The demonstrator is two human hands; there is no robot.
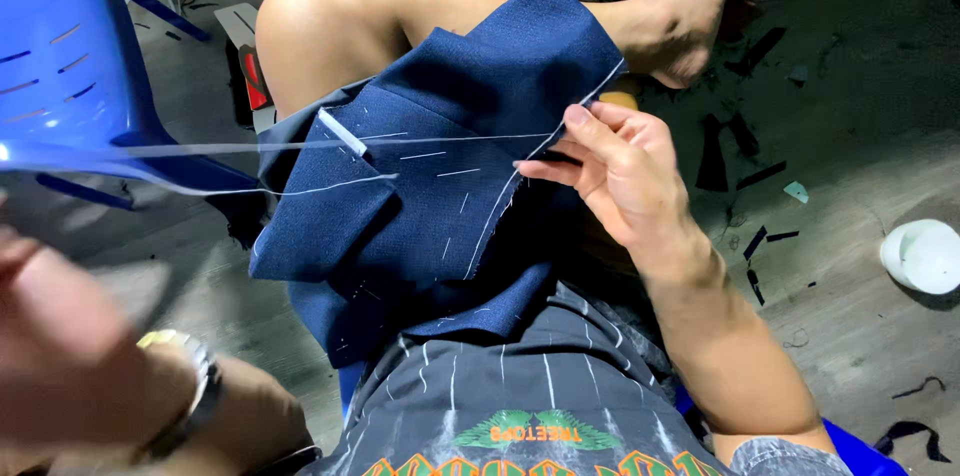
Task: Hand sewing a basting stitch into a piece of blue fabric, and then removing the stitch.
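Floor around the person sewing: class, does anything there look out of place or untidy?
Yes. Dark fabric scraps lie scattered on the grey floor to the right of the right hand, which pinches the navy blue cloth. They look like loose offcuts. A round white lid-like object also sits there.

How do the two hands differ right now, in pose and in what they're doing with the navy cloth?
The right hand is sharp in view, pinching the edge of the navy cloth on the lap. The left hand is blurred, raised close to the camera, off the cloth, and wears a wristwatch. A white thread stretches from the cloth toward the left side. Both are bare.
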